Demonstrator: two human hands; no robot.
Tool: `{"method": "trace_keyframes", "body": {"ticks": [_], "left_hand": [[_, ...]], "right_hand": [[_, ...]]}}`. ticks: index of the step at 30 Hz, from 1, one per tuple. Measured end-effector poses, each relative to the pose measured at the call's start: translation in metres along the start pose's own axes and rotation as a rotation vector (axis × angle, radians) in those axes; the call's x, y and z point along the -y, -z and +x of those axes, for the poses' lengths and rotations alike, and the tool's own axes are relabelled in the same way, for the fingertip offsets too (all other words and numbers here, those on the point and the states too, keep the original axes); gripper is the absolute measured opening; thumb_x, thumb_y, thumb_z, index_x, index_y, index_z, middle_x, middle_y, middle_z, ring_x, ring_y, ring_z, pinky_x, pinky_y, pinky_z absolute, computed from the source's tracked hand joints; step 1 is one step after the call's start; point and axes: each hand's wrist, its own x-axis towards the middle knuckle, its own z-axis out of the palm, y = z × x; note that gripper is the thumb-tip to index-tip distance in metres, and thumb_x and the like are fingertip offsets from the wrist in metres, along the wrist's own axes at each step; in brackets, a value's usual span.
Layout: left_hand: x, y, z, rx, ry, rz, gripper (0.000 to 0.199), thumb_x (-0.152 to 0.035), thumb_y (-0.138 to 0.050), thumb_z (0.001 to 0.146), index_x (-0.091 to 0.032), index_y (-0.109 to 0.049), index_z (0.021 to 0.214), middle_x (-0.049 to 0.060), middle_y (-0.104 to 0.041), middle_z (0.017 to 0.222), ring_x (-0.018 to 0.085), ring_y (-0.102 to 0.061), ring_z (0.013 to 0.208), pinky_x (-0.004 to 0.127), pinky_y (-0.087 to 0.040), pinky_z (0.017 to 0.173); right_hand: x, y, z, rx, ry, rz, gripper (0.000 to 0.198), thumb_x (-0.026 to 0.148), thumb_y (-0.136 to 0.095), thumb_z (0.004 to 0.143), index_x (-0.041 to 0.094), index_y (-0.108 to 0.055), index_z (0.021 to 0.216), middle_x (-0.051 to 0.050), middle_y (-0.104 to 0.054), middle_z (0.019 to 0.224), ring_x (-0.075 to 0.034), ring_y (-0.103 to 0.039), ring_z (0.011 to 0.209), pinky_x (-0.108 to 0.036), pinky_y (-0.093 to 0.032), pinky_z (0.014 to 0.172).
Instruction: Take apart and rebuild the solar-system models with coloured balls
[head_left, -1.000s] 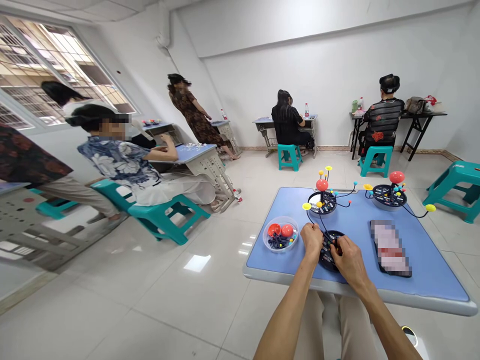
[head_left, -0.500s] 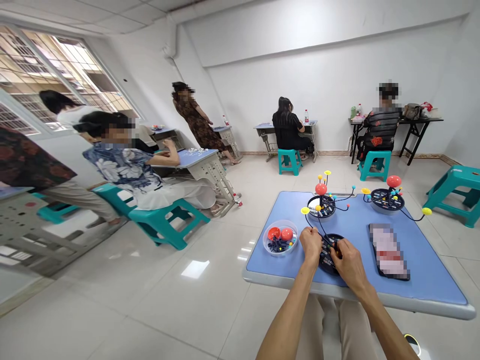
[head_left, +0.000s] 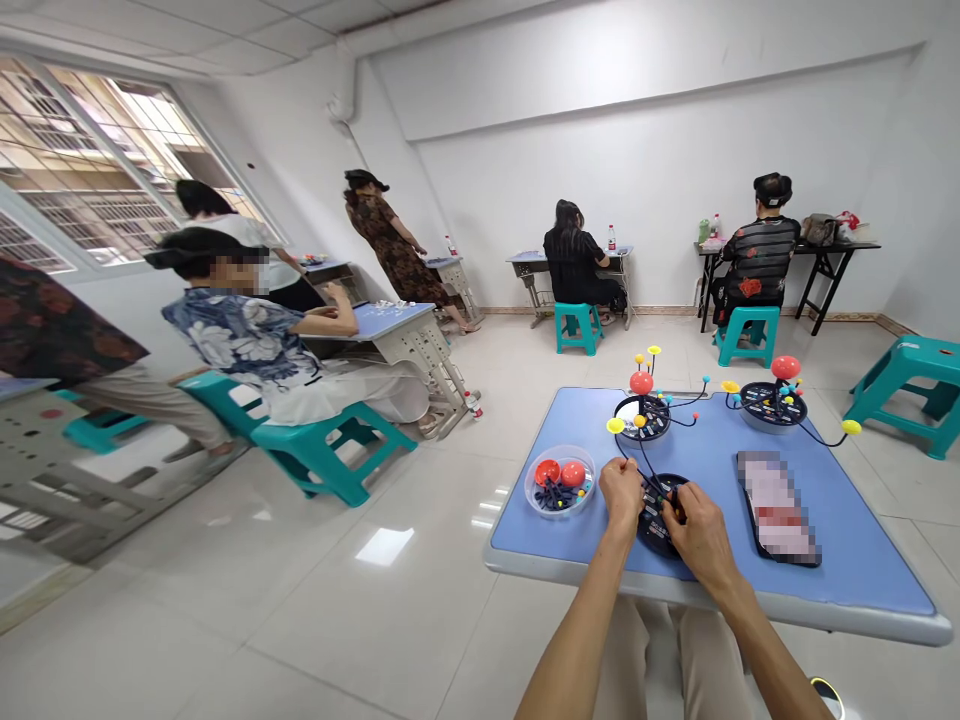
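A partly built solar system model sits low on the desk before me, with a black round base (head_left: pixel 660 540) and thin curved arms tipped with yellow balls. At its left side my left hand (head_left: pixel 622 492) is closed, its fingertips gripping the model by the rim or an arm. My right hand (head_left: pixel 697 528) is closed in a pinch over the right part of the base. Whatever small piece lies between those fingertips is mostly hidden. To the left stands a clear round tub (head_left: pixel 559 482) with red half-balls, dark arm pieces and small coloured beads.
Two similar models, one at the back middle (head_left: pixel 641 418) and one at the back right (head_left: pixel 772 402), stand on the blue desk (head_left: pixel 847 530). A phone (head_left: pixel 780 508) lies right of my hands. Teal stools (head_left: pixel 911 390) and several people at other desks are around.
Both hands stay at the base with only slight finger shifts. A person in white at the back left has moved to the right. The view has shifted slightly.
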Motion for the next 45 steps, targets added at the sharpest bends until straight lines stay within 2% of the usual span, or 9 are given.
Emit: {"method": "trace_keyframes", "body": {"ticks": [5,14,18,21,24,31,35,39,45], "left_hand": [[-0.013,0.013,0.003,0.021,-0.081,0.079,0.029,-0.038,-0.058,0.079,-0.020,-0.049,0.058,-0.008,-0.036,0.044,0.009,-0.035,0.034,0.021,-0.026,0.038],[-0.040,0.031,0.021,-0.073,-0.292,0.147,0.012,-0.031,-0.061,0.079,-0.020,-0.062,0.072,0.000,-0.059,0.057,0.015,-0.053,0.053,0.023,-0.037,0.054],[-0.042,0.036,0.021,-0.022,-0.351,0.147,0.015,-0.029,-0.058,0.080,-0.020,-0.062,0.069,-0.003,-0.053,0.049,0.013,-0.049,0.044,0.023,-0.034,0.050],[-0.040,0.040,0.019,0.020,-0.374,0.130,0.016,-0.028,-0.056,0.080,-0.020,-0.062,0.068,-0.004,-0.051,0.047,0.011,-0.046,0.040,0.022,-0.033,0.047],[-0.039,0.042,0.017,0.044,-0.378,0.107,0.019,-0.029,-0.054,0.080,-0.019,-0.063,0.067,-0.005,-0.048,0.044,0.009,-0.042,0.037,0.021,-0.031,0.044],[-0.046,0.043,0.014,0.079,-0.377,0.050,0.027,-0.024,-0.046,0.079,-0.017,-0.064,0.061,-0.003,-0.049,0.044,0.009,-0.045,0.036,0.020,-0.033,0.040],[-0.045,0.046,0.018,0.101,-0.379,0.034,0.026,-0.020,-0.048,0.076,-0.016,-0.063,0.055,-0.002,-0.051,0.044,0.010,-0.050,0.039,0.020,-0.038,0.042],[-0.040,0.050,0.023,0.124,-0.358,0.032,0.021,-0.021,-0.051,0.074,-0.015,-0.064,0.058,-0.002,-0.052,0.045,0.012,-0.054,0.041,0.021,-0.042,0.044],[-0.035,0.051,0.022,0.113,-0.371,0.082,0.020,-0.016,-0.052,0.077,-0.015,-0.062,0.060,-0.003,-0.053,0.046,0.011,-0.050,0.038,0.022,-0.038,0.042]], "right_hand": [[0.001,0.000,-0.002,0.009,-0.030,0.025,0.017,0.019,-0.045,0.089,0.022,-0.046,0.073,-0.003,-0.054,0.074,-0.018,-0.053,0.066,-0.029,-0.040,0.061],[0.005,0.000,-0.002,0.029,-0.045,0.017,0.017,0.022,-0.045,0.090,0.022,-0.051,0.074,-0.002,-0.055,0.072,-0.017,-0.053,0.063,-0.029,-0.042,0.060],[0.008,0.019,0.000,0.066,-0.054,0.010,0.017,0.034,-0.054,0.089,0.020,-0.060,0.096,-0.006,-0.063,0.083,-0.020,-0.059,0.068,-0.031,-0.045,0.062],[0.018,0.048,0.019,0.072,-0.042,-0.004,0.033,0.037,-0.057,0.087,0.020,-0.059,0.115,-0.008,-0.066,0.093,-0.021,-0.062,0.072,-0.032,-0.046,0.064],[0.037,0.065,0.061,0.091,0.028,-0.019,0.022,0.032,-0.052,0.091,0.022,-0.064,0.107,-0.006,-0.067,0.091,-0.018,-0.060,0.066,-0.030,-0.043,0.062],[0.073,0.020,0.149,0.453,0.257,-0.328,0.009,0.020,-0.060,0.085,0.016,-0.067,0.089,-0.011,-0.066,0.088,-0.022,-0.062,0.073,-0.027,-0.035,0.058],[0.073,0.008,0.159,0.570,0.381,-0.330,0.008,0.009,-0.063,0.078,0.016,-0.066,0.076,-0.010,-0.065,0.081,-0.021,-0.061,0.075,-0.027,-0.037,0.061],[0.068,0.021,0.167,0.580,0.480,-0.226,0.020,0.006,-0.058,0.082,0.016,-0.066,0.097,-0.010,-0.064,0.097,-0.021,-0.060,0.091,-0.026,-0.040,0.070],[0.088,0.031,0.172,0.569,0.324,-0.092,0.027,0.012,-0.052,0.088,0.015,-0.062,0.114,-0.009,-0.067,0.104,-0.020,-0.060,0.095,-0.026,-0.040,0.071]]}}
